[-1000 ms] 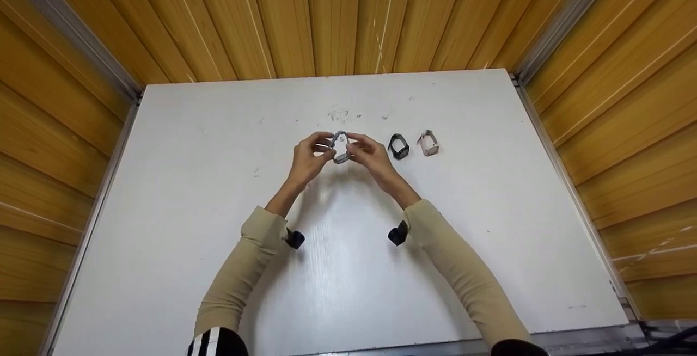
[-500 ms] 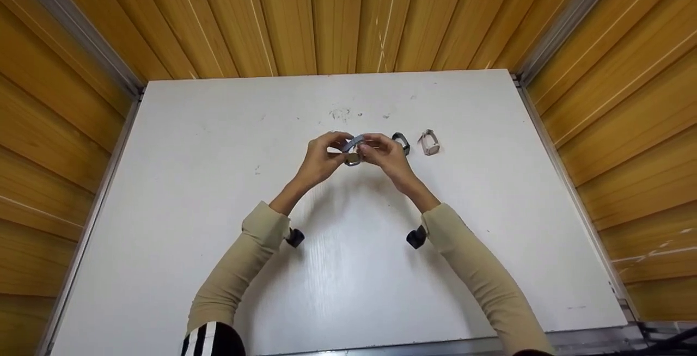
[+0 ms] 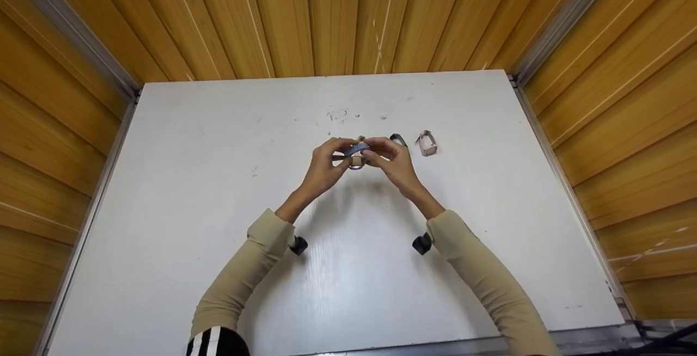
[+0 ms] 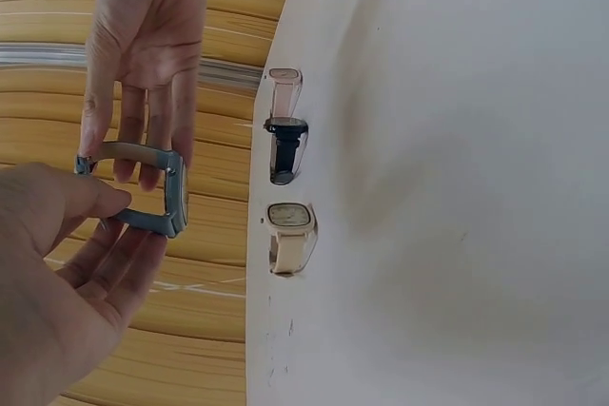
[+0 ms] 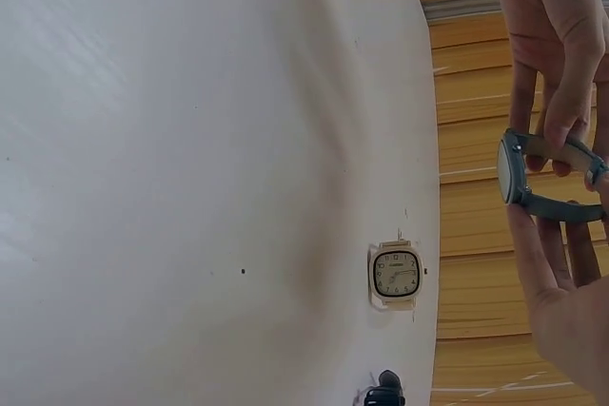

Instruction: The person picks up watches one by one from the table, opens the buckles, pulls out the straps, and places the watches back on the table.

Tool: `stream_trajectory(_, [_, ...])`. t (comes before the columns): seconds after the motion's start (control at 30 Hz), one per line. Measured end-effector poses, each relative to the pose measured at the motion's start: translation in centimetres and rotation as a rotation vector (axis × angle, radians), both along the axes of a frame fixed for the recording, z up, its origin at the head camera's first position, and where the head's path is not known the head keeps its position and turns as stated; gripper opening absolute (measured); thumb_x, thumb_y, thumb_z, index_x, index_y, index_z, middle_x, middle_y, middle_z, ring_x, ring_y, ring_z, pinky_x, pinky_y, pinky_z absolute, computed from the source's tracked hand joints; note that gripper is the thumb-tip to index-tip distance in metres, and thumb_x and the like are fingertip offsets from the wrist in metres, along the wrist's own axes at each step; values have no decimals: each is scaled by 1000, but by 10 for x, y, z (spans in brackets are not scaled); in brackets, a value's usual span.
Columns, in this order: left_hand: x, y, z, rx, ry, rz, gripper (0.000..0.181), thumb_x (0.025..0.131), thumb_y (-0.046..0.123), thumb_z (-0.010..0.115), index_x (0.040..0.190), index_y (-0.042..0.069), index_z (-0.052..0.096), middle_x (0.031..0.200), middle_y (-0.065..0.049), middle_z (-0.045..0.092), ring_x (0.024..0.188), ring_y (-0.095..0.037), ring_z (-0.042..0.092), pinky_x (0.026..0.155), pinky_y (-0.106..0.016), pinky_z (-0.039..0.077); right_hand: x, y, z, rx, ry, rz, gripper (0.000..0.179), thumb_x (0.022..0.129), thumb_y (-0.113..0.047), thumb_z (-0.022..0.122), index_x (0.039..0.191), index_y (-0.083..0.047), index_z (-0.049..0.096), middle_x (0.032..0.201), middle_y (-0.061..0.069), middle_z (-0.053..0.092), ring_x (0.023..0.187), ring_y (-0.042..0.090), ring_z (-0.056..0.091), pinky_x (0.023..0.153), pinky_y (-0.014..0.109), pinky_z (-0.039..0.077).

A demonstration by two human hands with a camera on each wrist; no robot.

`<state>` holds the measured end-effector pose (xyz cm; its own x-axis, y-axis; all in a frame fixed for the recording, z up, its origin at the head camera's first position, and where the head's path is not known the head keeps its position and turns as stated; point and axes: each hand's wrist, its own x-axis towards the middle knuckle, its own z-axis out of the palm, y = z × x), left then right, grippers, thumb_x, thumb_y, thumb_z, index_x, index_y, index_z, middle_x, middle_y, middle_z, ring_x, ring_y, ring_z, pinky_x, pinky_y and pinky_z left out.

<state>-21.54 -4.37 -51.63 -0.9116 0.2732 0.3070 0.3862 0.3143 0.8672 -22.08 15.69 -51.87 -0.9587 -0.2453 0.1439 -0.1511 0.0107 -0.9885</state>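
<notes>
A blue-grey wristwatch (image 3: pixel 357 149), its strap closed into a loop, is held above the table between both hands. The left hand (image 3: pixel 325 163) pinches one side of the strap, its thumb reaching inside the loop in the left wrist view. On the other side, the right hand (image 3: pixel 398 166) grips the strap with thumb and fingers. The watch case (image 5: pixel 512 170) shows edge-on in the right wrist view. A beige watch (image 5: pixel 396 274) with a squarish dial lies on the table behind the hands, mostly hidden in the head view.
A black watch (image 3: pixel 399 139), partly covered by the right hand, and a pink watch (image 3: pixel 428 143) lie to the right on the white table (image 3: pixel 190 236). Wood-patterned panels (image 3: pixel 326 18) stand along the back and both sides.
Both hands have moved a little to the right and nearer with the blue-grey watch. The watch has turned, showing the strap's blue outer face. More of the black watch is covered.
</notes>
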Motion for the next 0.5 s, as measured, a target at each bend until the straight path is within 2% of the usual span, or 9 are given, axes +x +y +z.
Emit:
stream_trajectory(0.27, [4, 0, -7, 69, 9, 3, 29, 97, 11, 70, 124, 2, 69, 115, -16, 70, 107, -30, 70, 92, -40, 62, 4, -4, -5, -2, 21, -6, 31, 97, -3, 68, 125, 8, 64, 118, 10, 68, 104, 11, 69, 91, 31, 61])
stream_trajectory(0.5, [5, 2, -11, 79, 22, 26, 27, 97, 13, 70, 122, 2, 71, 111, -15, 70, 103, -29, 70, 91, -42, 62, 6, -9, -7, -21, 15, -21, 32, 97, -2, 66, 127, 10, 63, 124, 21, 65, 105, 9, 68, 92, 29, 61])
